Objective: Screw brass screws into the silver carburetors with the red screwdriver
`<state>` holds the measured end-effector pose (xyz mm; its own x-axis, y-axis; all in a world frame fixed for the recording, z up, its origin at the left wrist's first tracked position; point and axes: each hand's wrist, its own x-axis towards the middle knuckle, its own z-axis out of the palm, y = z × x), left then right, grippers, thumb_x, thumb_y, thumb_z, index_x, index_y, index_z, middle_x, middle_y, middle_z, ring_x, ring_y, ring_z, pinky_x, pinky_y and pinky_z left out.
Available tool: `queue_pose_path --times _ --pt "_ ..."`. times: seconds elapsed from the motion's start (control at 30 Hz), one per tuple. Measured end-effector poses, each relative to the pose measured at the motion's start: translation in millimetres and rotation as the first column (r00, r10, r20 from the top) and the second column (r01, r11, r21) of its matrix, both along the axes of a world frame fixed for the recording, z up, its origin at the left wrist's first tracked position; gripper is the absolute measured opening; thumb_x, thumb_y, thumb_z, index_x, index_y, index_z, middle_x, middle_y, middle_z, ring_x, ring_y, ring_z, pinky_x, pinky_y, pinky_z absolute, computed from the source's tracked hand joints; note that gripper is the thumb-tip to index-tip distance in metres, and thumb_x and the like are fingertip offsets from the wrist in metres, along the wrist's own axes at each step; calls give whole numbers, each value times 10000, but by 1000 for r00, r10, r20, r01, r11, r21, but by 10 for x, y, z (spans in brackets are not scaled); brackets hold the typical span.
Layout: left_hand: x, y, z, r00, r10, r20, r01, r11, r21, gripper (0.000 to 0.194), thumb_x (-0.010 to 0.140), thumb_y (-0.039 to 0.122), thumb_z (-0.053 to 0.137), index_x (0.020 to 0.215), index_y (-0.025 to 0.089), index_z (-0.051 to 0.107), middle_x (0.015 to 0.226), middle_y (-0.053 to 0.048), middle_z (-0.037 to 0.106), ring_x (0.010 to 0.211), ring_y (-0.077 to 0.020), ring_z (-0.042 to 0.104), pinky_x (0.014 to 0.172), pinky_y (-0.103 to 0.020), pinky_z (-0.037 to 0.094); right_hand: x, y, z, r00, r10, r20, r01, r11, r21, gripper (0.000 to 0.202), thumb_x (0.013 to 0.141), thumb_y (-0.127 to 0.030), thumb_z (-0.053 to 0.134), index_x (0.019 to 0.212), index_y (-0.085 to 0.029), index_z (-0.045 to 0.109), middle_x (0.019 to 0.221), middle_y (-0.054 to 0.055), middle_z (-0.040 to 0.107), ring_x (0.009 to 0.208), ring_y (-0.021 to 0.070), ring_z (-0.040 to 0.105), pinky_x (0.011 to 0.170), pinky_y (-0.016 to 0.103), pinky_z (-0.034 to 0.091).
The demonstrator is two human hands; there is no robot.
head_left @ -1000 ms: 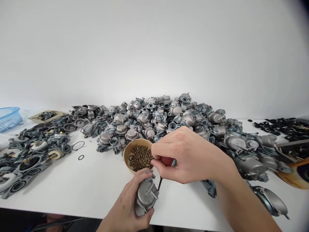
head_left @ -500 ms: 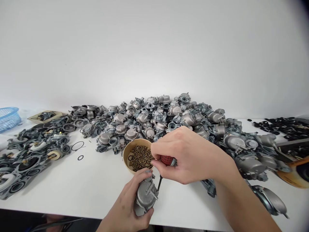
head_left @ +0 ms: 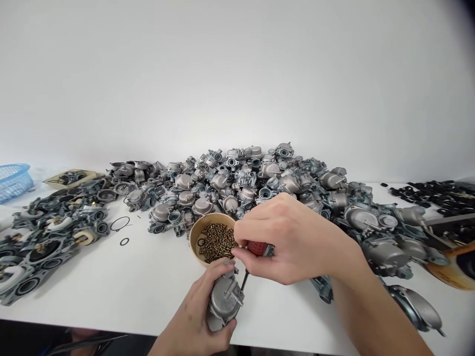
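My left hand [head_left: 200, 316] grips a grey metal carburetor [head_left: 224, 297] close to the table's front edge, fingers and thumb wrapped about its left side. In my right hand [head_left: 285, 242] is a screwdriver [head_left: 257, 248] with a red handle. Its dark shaft slants down to the right side of the carburetor, where the tip meets the rim of the bowl; any screw at the tip is too small to make out. Just behind the carburetor stands a tan round tub [head_left: 193, 244] holding many brass-coloured screws [head_left: 217, 241].
A large heap of carburetors [head_left: 245, 180] lines the wall. Carburetor bodies with white floats [head_left: 59, 225] lie at the left, near a blue basket [head_left: 15, 183]. Black rings [head_left: 124, 242] rest on the white table [head_left: 148, 282]. Small black parts [head_left: 434, 195] are piled far right.
My right hand and the screwdriver handle have shifted very slightly to the right. The carburetor stays in my left hand, hardly moved.
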<state>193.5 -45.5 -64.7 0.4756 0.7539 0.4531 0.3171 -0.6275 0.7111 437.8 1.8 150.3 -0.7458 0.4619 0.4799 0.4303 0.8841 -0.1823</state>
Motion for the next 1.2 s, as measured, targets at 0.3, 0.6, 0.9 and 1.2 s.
queue_pose_path --times 0.3,0.6,0.9,1.2 --pt "-3 -6 -10 1000 0 -18 -1 1000 -22 1058 693 78 678 1642 396 334 1601 -114 585 1470 -432 612 1197 -613 552 4 0 -2 1000 -12 4 12 1000 9 315 951 -173 631 713 -194 426 601 -101 448 546 64 347 549 263 252" --pt "-5 -3 -4 1000 -8 -9 8 999 -36 1055 689 74 689 1637 396 355 1603 -109 590 1465 -429 613 1201 -611 545 1 -5 6 1000 -17 8 17 1000 -19 322 944 -162 627 710 -203 410 596 -93 467 544 71 358 560 276 249" --pt "-1 1 -18 1000 -21 11 21 999 -44 1024 708 76 707 1636 365 381 1621 -123 577 1478 -424 602 1227 -586 519 18 11 2 999 -32 18 33 998 -60 294 932 -157 618 720 -203 421 594 -91 491 537 67 371 562 270 259" --pt "-5 -6 -15 1000 -7 0 7 999 -35 1010 715 84 714 1632 364 394 1609 -125 588 1476 -433 609 1211 -591 538 18 -1 -4 1000 -21 0 21 1000 -17 310 935 -162 620 713 -198 407 582 -99 456 529 61 340 555 255 255"
